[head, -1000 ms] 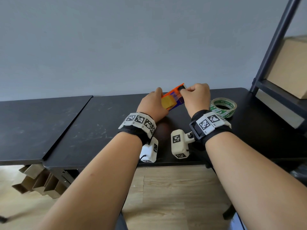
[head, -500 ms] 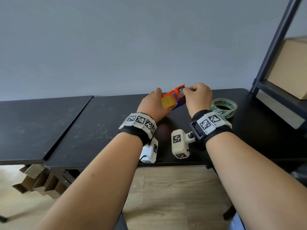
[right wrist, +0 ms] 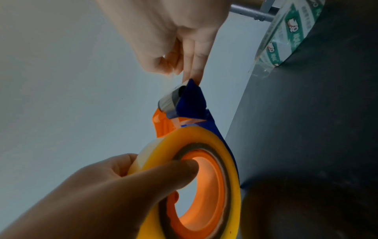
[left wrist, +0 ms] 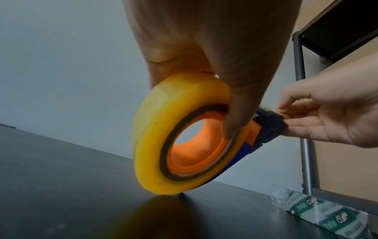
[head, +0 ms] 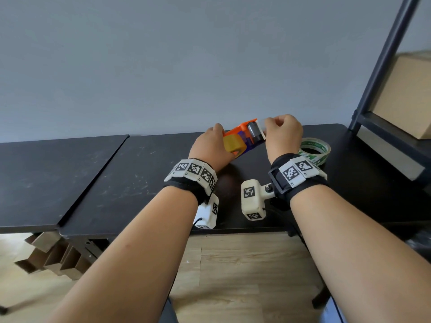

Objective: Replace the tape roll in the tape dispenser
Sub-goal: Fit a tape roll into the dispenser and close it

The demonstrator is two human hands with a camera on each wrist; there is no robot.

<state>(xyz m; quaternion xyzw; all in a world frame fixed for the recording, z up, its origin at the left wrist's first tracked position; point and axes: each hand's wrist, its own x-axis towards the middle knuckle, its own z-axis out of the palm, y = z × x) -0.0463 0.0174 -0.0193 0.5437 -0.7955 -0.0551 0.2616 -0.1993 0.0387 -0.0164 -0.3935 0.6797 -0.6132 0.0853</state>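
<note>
Gripping the orange tape dispenser (head: 242,138) above the counter (head: 144,178) with left hand (head: 210,148); right hand (head: 283,136) pinching the tape end.
Pressing left thumb against yellow tape roll (left wrist: 175,134).
Lying aside: green-printed roll (right wrist: 286,30).

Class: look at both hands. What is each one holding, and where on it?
Left hand grips the yellow tape roll mounted on the dispenser. Right hand pinches the tape's loose end at the dispenser's front.

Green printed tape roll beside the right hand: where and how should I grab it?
The green printed tape roll lies flat on the table, core hole up. Come from above: thumb inside the hole, fingers outside the near wall. That grip likely suits its open, upward-facing ring.
</note>
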